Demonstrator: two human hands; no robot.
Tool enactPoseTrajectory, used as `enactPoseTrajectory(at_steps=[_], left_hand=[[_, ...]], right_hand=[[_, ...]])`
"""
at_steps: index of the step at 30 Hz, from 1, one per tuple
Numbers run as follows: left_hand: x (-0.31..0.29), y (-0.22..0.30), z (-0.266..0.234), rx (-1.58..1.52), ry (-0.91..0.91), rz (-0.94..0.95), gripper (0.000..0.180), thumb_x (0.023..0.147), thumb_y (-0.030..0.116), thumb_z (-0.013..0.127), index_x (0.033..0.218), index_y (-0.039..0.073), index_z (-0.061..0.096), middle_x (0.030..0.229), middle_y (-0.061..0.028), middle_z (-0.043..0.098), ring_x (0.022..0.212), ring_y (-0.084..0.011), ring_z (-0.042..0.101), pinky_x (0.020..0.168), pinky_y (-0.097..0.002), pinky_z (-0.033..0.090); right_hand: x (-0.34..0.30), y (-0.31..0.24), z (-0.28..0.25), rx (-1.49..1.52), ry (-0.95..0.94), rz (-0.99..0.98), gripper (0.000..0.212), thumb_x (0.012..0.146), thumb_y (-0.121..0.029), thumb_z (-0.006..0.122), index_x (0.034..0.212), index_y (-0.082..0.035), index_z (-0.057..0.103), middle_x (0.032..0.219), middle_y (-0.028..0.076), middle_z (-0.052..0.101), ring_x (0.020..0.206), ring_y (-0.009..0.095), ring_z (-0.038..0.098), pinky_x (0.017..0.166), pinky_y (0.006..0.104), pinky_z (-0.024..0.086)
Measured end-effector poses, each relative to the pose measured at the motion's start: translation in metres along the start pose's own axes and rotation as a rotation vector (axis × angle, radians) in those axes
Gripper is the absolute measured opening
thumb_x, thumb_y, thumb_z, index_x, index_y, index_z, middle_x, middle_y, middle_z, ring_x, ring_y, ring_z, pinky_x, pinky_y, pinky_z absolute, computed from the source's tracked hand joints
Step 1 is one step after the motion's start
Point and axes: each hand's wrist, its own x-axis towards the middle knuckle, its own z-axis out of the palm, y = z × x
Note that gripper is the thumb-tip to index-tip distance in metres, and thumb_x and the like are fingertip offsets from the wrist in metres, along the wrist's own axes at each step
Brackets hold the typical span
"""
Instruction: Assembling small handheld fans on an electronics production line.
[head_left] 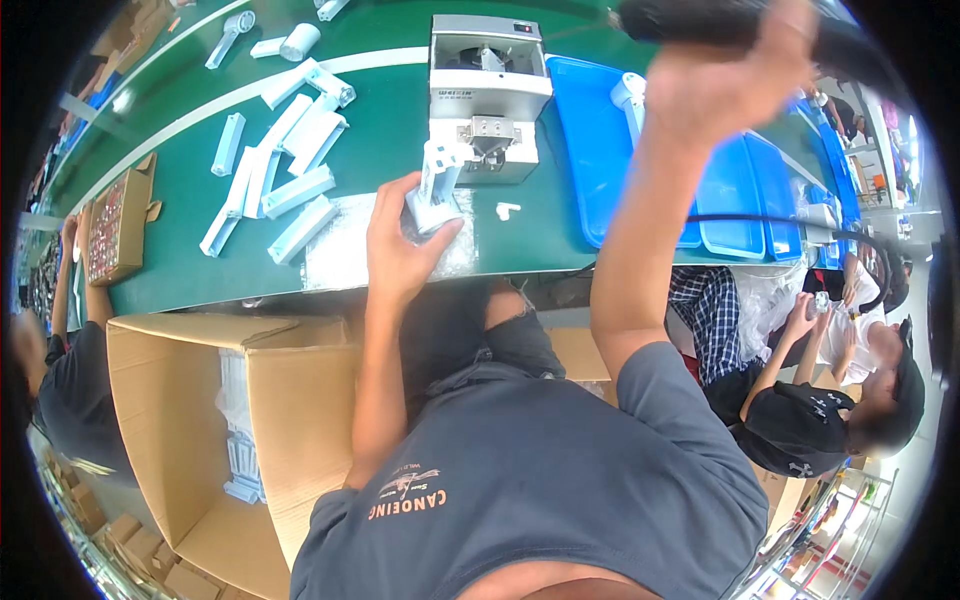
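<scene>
My left hand (398, 240) grips a pale blue plastic housing (436, 190) upright at the table's near edge, fingers and thumb around its base. It stands directly before a grey metal screw feeder (488, 95). Raised at the upper right, my right hand (725, 85) is wrapped round a black electric screwdriver (690, 20), whose thin bit points left. The hand is somewhat blurred. A small white plastic piece (508, 211) lies right of the held housing. Under my left hand is a patch of clear film (335, 245) on the green table (380, 95).
Several pale blue housings (300, 190) lie loose to the left. Blue trays (585, 170) stand at the right, one with a pale part (629, 92) in it. A dark cable (770, 218) crosses them. An open cardboard box (180, 420) sits at my left; co-workers (800, 420) sit on both sides.
</scene>
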Motion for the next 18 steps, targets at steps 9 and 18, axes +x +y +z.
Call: enactPoseTrajectory(at_steps=[9,18], left_hand=[[0.002,-0.002,0.0,-0.015,0.013,-0.012,0.062,0.072,0.008,0.089,0.127,-0.001,0.061,0.118,-0.0148,0.063,0.109,-0.0282,0.064,0.098,-0.036,0.049],[0.004,0.002,0.006,-0.046,-0.002,-0.035,0.061,0.073,0.007,0.088,0.127,-0.001,0.061,0.119,-0.0138,0.064,0.11,-0.0263,0.064,0.098,-0.0353,0.049]], right_hand=[[-0.013,0.002,0.003,-0.063,0.088,0.026,0.048,0.107,-0.038,0.058,0.137,-0.002,0.048,0.079,0.006,0.061,0.061,0.016,0.062,0.055,0.0297,0.055],[-0.036,0.015,0.025,0.089,-0.068,0.153,0.039,0.109,-0.039,0.052,0.123,-0.003,0.052,0.064,0.003,0.057,0.043,0.01,0.053,0.036,0.0236,0.044]])
